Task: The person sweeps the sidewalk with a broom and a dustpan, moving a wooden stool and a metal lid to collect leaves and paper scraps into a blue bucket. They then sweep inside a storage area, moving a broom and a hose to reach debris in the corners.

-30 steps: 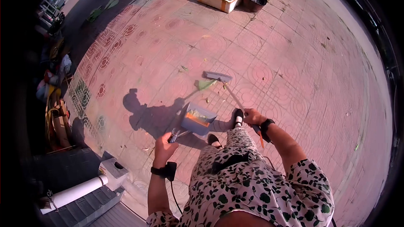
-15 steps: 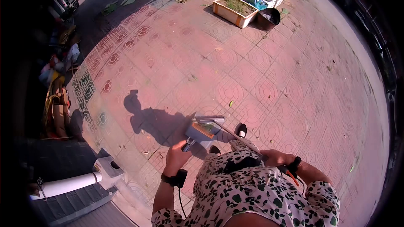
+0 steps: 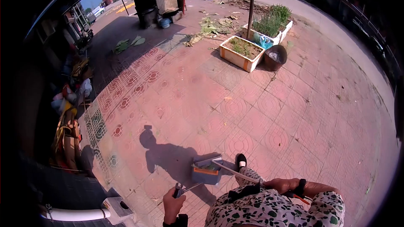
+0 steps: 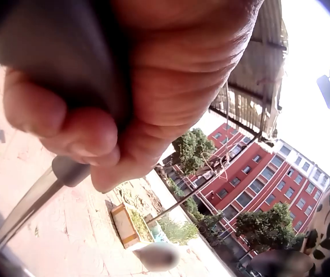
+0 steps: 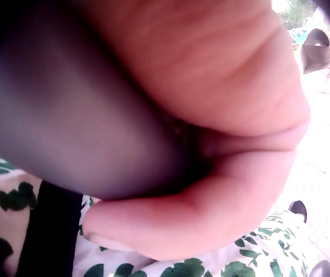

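My left hand (image 3: pixel 173 204) grips the dark handle (image 4: pixel 67 52) of a dustpan, with its fingers curled round it in the left wrist view. The grey-blue dustpan (image 3: pixel 205 178) has an orange strip and sits low over the paving before my feet. Some green leaf bits show inside it. In my right hand (image 3: pixel 281 184) is the pole of a broom; the grey shaft (image 5: pixel 95 127) fills much of the right wrist view. The broom head (image 3: pixel 208 161) lies across the dustpan's far edge, overlapping its mouth.
Red patterned paving (image 3: pixel 189 113) spreads ahead. Beyond it stand a planter box (image 3: pixel 248 64), a dark bucket (image 3: pixel 276 58) and a pole (image 3: pixel 251 8). Large leaves (image 3: pixel 210 27) lie scattered farther back. A white pipe (image 3: pixel 75 215) and piled goods (image 3: pixel 69 134) line the left.
The broom head has come back toward me, from a green leaf out on the paving to the dustpan's mouth. That leaf no longer lies on the paving. The head view has tilted up.
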Motion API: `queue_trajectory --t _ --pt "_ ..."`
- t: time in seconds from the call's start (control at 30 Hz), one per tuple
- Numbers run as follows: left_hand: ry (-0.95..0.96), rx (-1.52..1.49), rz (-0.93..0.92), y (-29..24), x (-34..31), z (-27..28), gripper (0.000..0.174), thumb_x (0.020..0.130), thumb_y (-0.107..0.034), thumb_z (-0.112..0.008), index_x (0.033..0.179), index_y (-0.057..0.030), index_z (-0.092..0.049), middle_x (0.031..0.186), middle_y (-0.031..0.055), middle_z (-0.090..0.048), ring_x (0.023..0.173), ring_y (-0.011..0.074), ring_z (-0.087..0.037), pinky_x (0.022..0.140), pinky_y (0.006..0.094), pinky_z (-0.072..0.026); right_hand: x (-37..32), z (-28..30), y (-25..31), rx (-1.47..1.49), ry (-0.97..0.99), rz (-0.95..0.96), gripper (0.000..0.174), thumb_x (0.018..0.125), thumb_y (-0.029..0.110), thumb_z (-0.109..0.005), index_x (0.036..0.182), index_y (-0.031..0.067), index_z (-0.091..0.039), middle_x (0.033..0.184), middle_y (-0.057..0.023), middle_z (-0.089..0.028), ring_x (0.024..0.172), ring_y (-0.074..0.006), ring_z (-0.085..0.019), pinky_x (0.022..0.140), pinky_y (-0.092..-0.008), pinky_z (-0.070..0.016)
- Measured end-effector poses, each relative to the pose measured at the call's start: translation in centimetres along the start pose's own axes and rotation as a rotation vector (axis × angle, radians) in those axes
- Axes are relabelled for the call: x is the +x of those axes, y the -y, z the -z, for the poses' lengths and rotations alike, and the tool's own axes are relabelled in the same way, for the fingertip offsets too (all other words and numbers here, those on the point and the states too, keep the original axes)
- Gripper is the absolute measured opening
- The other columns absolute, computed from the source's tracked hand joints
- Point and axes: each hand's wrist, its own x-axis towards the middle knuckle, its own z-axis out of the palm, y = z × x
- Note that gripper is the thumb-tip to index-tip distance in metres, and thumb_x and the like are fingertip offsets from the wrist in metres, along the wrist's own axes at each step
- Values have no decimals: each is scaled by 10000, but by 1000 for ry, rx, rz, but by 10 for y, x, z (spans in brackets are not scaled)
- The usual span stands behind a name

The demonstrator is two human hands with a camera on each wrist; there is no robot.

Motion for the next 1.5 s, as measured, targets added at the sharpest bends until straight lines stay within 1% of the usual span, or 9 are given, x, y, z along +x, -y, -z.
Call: queue_trajectory --t 0.27,0.37,0.43,0.6,0.8,0.87,1.4,1.47,1.5 --pt "-238 -167 -46 -104 87 -56 315 610 12 -615 925 28 -612 640 31 -571 417 77 -458 354 222 -356 42 181 62 -114 71 -13 554 789 128 -621 1280 8 -394 1144 -60 -535 1008 -104 -451 903 -265 -363" --pt "-282 -173 -32 -124 128 -63 305 602 24 -604 907 18 -605 594 18 -540 397 80 -444 345 226 -355 64 241 91 -146 82 11 574 766 109 -587 1294 32 -376 987 -129 -568 906 -178 -516 794 -315 -425" --pt "-275 -185 -40 -179 131 -72 349 745 -69 -614 1089 -19 -587 702 -14 -533 529 50 -406 446 211 -323 79 277 111 -145 60 15 513 754 113 -577 1230 22 -407 888 -107 -536 833 -180 -496 739 -327 -415" --pt "-236 -238 -130 -225 230 -81 432 744 -78 -610 1169 -18 -553 719 -15 -539 537 48 -413 454 207 -329 137 356 144 -50 19 1 385 749 104 -553 1104 4 -446 722 -75 -463 713 -175 -447 644 -337 -381" --pt "-76 -8 -175 -258 398 -80 507 765 -113 -631 1252 -59 -501 767 35 -580 553 67 -442 477 205 -356 214 421 171 112 -82 104 337 831 84 -532 1150 7 -457 992 -141 -586 932 -208 -524 804 -323 -407" --pt "-176 -42 -80 -286 445 -87 309 610 16 -595 919 12 -606 590 15 -525 397 80 -440 350 228 -358 234 444 172 209 -95 142 377 821 103 -549 1177 19 -457 986 -132 -586 925 -205 -524 802 -325 -409" --pt "-126 -78 -40 -509 741 -172 201 650 11 -624 847 18 -587 530 9 -486 374 78 -422 340 216 -310 370 772 232 167 -134 8 552 763 205 -627 1265 63 -443 1145 -129 -547 1079 -219 -474 930 -346 -362" --pt "-87 -58 -78 -544 785 -182 196 660 -17 -632 849 11 -590 556 6 -502 404 74 -435 358 221 -328 379 818 244 11 -272 159 559 754 180 -619 1267 55 -437 1020 -122 -585 951 -206 -541 828 -337 -435" --pt "-51 -44 -104 -558 801 -186 194 671 -46 -639 852 5 -593 582 4 -517 434 70 -449 375 225 -347 376 844 266 147 -254 -23 572 752 155 -607 1281 44 -419 937 -109 -589 843 -194 -557 740 -320 -456"
